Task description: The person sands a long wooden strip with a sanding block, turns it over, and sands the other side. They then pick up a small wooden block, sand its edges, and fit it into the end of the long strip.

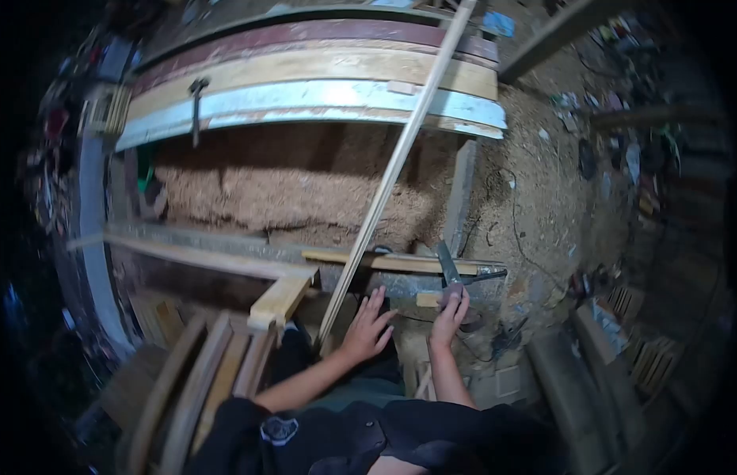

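My right hand [447, 317] is closed around the near end of a flat, grey-green bladed tool [447, 264]; I cannot tell its exact kind. Its blade points away from me and overlaps the narrow wooden strip [400, 263] on the bench's near rail. My left hand [367, 328] holds nothing, its fingers apart, palm down in front of my body. Just left of it, a long thin wooden batten [384, 194] runs diagonally from near my legs up across the far planks. A small wood block [427, 300] lies close to my right hand.
Across the far side lie pale and reddish planks [305, 67], with a dark clamp-like tool [197, 111] on them. A squared timber piece [283, 299] juts toward me at left. Several boards [218, 360] lean at lower left. Shavings and a cable [520, 237] cover the ground at right.
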### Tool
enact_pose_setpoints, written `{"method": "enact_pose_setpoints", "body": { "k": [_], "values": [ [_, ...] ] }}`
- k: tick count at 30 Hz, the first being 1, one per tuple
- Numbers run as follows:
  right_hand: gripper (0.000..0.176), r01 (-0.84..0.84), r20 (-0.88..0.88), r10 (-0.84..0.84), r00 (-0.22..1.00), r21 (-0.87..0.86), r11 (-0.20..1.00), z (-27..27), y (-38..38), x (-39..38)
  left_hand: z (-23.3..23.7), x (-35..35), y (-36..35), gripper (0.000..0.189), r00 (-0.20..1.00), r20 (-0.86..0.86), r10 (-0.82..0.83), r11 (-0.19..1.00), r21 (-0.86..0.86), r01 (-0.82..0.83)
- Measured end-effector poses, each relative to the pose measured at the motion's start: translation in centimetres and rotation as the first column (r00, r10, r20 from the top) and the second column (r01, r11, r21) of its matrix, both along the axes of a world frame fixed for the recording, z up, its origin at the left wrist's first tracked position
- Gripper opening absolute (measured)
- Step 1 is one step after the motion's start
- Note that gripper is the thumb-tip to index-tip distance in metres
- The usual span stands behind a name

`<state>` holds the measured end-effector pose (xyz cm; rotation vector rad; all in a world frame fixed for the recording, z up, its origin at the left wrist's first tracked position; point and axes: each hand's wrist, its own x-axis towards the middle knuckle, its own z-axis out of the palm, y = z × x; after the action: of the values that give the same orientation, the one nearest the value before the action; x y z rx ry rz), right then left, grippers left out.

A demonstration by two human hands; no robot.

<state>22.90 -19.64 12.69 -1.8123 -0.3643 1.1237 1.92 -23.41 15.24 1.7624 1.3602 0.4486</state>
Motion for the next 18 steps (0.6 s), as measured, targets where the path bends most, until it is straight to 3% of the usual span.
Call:
{"method": "enact_pose_setpoints", "body": {
  "k": [3,6,7,9,13,16,18],
  "values": [
    [0.042,-0.056,0.092,0.066,0.994,-0.116,0.992,0.8,-4.1,0.5,0.6,-1.5,-1.4,0.040,0.994,0.073,0.081,0.996,0.021,-0.082],
    [0.046,-0.004,0.260,-0.009,0.965,0.047,0.999,4.1,-6.3,-1.9,1.1,-4.1,-4.9,0.035,0.960,0.268,-0.078,0.995,0.086,0.057],
    [0.052,0.034,0.225,-0.045,0.973,0.051,0.998,5.3,-7.1,-3.1,1.3,-5.2,-6.3,0.035,0.957,0.283,-0.065,0.994,0.104,0.037],
    [0.068,0.137,0.155,-0.142,0.978,0.041,0.990,7.5,-10.8,-6.3,2.2,-8.5,-9.9,0.032,0.877,0.438,-0.196,0.979,0.135,0.152],
    [0.070,0.045,0.183,-0.060,0.981,0.085,0.995,10.2,-19.9,-13.0,5.3,-18.2,-16.9,0.023,0.819,0.530,-0.221,0.950,0.306,0.059],
    [0.067,0.032,0.005,-0.033,0.999,0.148,0.988,12.2,-22.3,-18.8,6.8,-27.0,-21.1,0.021,0.899,0.434,-0.065,0.957,0.281,-0.067],
    [0.063,-0.001,-0.100,0.020,0.995,0.180,0.984,12.0,-22.9,-21.2,6.4,-32.2,-23.6,0.019,0.945,0.293,0.145,0.969,0.149,-0.195]
  ]
}}
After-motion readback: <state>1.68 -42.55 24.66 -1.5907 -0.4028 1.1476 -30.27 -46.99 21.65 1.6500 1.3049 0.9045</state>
